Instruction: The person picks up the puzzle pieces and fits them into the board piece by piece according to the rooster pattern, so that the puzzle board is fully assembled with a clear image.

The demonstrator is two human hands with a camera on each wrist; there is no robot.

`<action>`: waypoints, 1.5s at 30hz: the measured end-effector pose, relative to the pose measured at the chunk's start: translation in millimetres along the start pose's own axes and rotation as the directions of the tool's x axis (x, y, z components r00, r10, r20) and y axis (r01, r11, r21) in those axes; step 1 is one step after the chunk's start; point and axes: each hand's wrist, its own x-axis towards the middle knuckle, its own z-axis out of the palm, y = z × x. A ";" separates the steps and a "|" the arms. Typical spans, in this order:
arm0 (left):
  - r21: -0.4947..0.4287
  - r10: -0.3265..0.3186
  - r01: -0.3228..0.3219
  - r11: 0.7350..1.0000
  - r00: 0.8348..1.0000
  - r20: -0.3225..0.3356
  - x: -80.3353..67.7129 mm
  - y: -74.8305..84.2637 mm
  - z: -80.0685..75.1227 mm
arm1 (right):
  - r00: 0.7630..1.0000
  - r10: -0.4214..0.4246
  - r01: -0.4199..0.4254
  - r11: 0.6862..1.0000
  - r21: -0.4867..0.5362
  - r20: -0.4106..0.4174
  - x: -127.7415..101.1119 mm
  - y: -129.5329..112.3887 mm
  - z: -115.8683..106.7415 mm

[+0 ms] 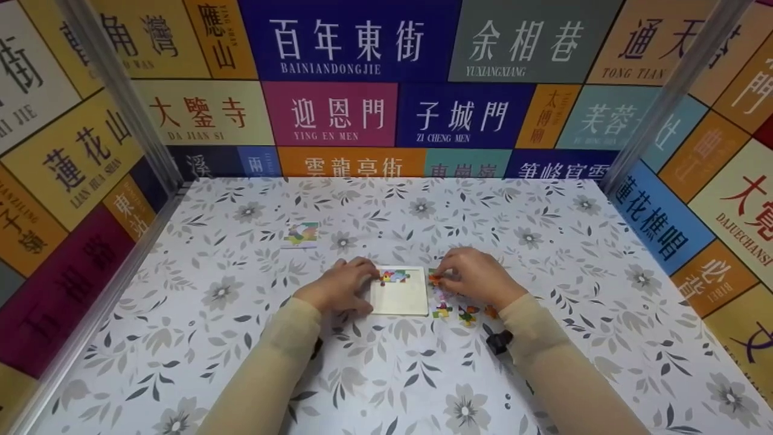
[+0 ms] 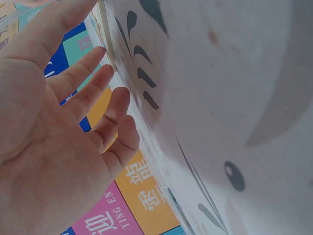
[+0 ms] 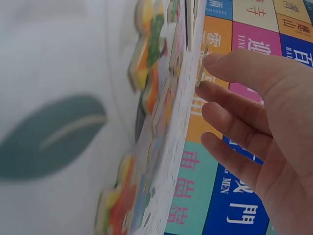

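Note:
A shallow white puzzle tray (image 1: pixel 398 302) lies on the table, with a few joined jigsaw pieces (image 1: pixel 395 277) along its upper part. My left hand (image 1: pixel 339 285) is at the tray's left side, thumb and fingertips touching its edge; the left wrist view shows that hand (image 2: pixel 58 122) with fingers spread and only slightly bent. Just right of the tray, my right hand (image 1: pixel 480 277) pinches a puzzle piece (image 3: pixel 201 68) between thumb and forefinger. The piece appears edge-on in the right wrist view, so its picture is hidden there. Several loose puzzle pieces (image 1: pixel 467 315) lie below the right hand.
A small colourful picture card (image 1: pixel 301 234) lies at the back left of the table. Flowered cloth (image 1: pixel 241 374) covers the tabletop. Panels with printed signs (image 1: pixel 338 115) stand behind and at both sides. A small black object (image 1: pixel 499 342) is by the right wrist.

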 end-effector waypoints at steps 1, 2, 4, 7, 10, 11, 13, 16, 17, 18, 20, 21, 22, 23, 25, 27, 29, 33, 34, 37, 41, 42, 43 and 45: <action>0.000 0.001 -0.001 1.000 1.000 0.001 -0.3 -0.2 -0.1 | 1.000 -0.004 0.004 1.000 -0.003 0.001 1.6 -2.1 0.8; -0.001 0.002 -0.002 1.000 1.000 0.000 -0.7 -0.2 -0.3 | 1.000 -0.014 0.014 1.000 -0.005 -0.001 3.2 -3.9 1.9; -0.006 0.003 -0.003 1.000 1.000 0.001 -1.3 -0.3 -0.6 | 1.000 -0.030 0.030 1.000 -0.010 -0.007 5.9 -7.0 3.9; -0.016 0.007 -0.007 1.000 1.000 0.006 -1.1 0.2 -1.2 | 0.999 -0.036 0.036 0.999 -0.013 -0.007 9.2 -10.2 6.3; -0.014 0.021 -0.021 1.000 1.000 0.000 -1.0 -0.4 -1.2 | 0.998 -0.055 0.055 0.998 -0.015 -0.010 12.7 -13.3 9.0; -0.011 0.029 -0.029 1.000 1.000 -0.005 -1.1 -0.7 -1.1 | 0.998 -0.060 0.060 0.998 -0.018 -0.012 13.9 -14.4 9.9; -0.005 0.039 -0.039 0.999 0.999 -0.011 -1.3 -1.6 -0.6 | 0.998 -0.068 0.068 0.997 -0.024 -0.010 16.4 -16.8 11.9; -0.003 0.035 -0.035 0.999 0.999 -0.010 -1.6 -3.1 0.8 | 0.998 -0.069 0.069 0.997 -0.037 -0.004 20.5 -20.7 14.5; -0.008 0.025 -0.025 1.000 1.000 -0.006 -1.8 -3.4 1.4 | 0.998 -0.068 0.068 0.997 -0.040 -0.001 22.0 -22.0 15.3; -0.009 0.015 -0.015 1.000 1.000 0.001 -2.0 -3.8 2.0 | 0.998 -0.064 0.064 0.997 -0.041 0.005 23.5 -23.2 16.1; -0.012 0.002 -0.002 1.000 1.000 0.006 -2.2 -4.4 3.1 | 0.998 -0.063 0.064 0.997 -0.045 0.012 26.2 -25.1 17.4; -0.018 -0.007 0.007 1.000 1.000 0.008 -1.8 -4.7 3.7 | 0.998 -0.063 0.064 0.997 -0.046 0.015 27.2 -25.9 17.8; -0.021 -0.014 0.014 1.000 1.000 0.011 -1.5 -4.6 4.0 | 0.998 -0.059 0.060 0.997 -0.044 0.020 28.1 -26.6 18.2; -0.024 -0.019 0.019 1.000 1.000 0.011 -1.2 -4.6 4.1 | 0.998 -0.053 0.054 0.998 -0.045 0.027 28.8 -27.0 18.4; -0.032 -0.029 0.029 0.999 0.999 0.017 -0.3 -4.0 3.4 | 0.998 -0.048 0.050 0.998 -0.049 0.037 30.1 -27.1 18.7; -0.041 -0.042 0.043 0.998 0.999 0.025 0.5 -3.0 2.2 | 0.998 -0.042 0.043 0.998 -0.044 0.039 31.1 -26.8 18.7; -0.043 -0.048 0.050 0.998 0.998 0.031 0.5 -2.0 0.6 | 0.999 -0.038 0.039 0.999 -0.037 0.037 32.1 -26.4 18.9; -0.041 -0.046 0.047 0.998 0.999 0.028 1.8 -2.2 -0.3 | 0.999 -0.036 0.037 0.999 -0.026 0.032 33.3 -26.7 19.2; -0.042 -0.044 0.045 0.998 0.999 0.026 2.2 -2.5 0.0 | 0.999 -0.034 0.035 0.999 -0.028 0.033 33.2 -26.9 19.3; -0.036 -0.030 0.031 0.999 0.999 0.019 2.4 -3.2 0.8 | 0.999 -0.030 0.031 0.999 -0.031 0.039 32.3 -27.6 19.2; -0.029 -0.003 0.002 1.000 1.000 -0.004 1.2 -3.7 1.6 | 0.999 -0.028 0.029 0.999 -0.025 0.044 31.5 -28.2 19.0; -0.029 0.008 -0.008 1.000 1.000 -0.012 0.7 -3.7 1.5 | 0.999 -0.030 0.031 0.999 -0.024 0.044 31.7 -28.2 18.9; -0.028 0.016 -0.016 0.999 1.000 -0.017 0.4 -3.6 1.7 | 0.998 -0.033 0.034 0.999 -0.028 0.044 31.6 -28.1 19.0; -0.027 0.028 -0.029 0.999 0.999 -0.025 -0.5 -3.4 1.8 | 0.998 -0.041 0.043 0.999 -0.033 0.047 31.6 -27.7 19.0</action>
